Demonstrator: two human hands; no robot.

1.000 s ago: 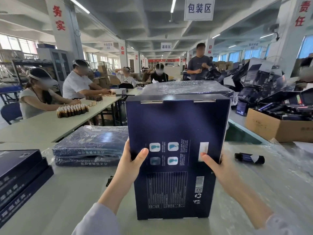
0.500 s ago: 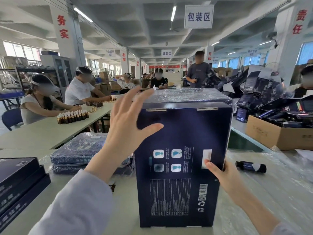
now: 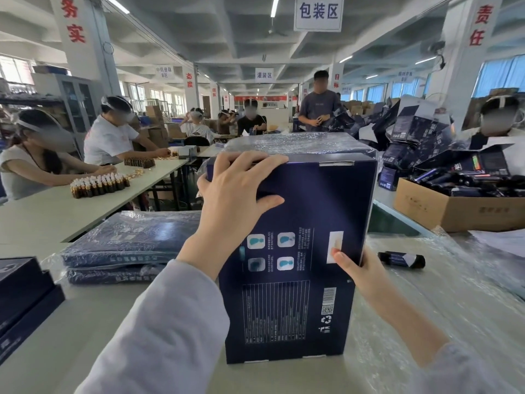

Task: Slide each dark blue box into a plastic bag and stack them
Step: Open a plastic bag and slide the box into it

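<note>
Atop the dark blue box (image 3: 321,200) curl left fingers (image 3: 255,162) (right fingers (image 3: 341,256) pinch its side).

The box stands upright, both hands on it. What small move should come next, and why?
Probably lay the dark blue box toward the clear plastic on its right and start it into a bag. The box is bare; the left hand grips its top corner, the right hand its edge.

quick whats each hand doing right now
Left hand: grips the top edge of the upright dark blue cardboard box.
Right hand: pinches that box's right edge.
</note>
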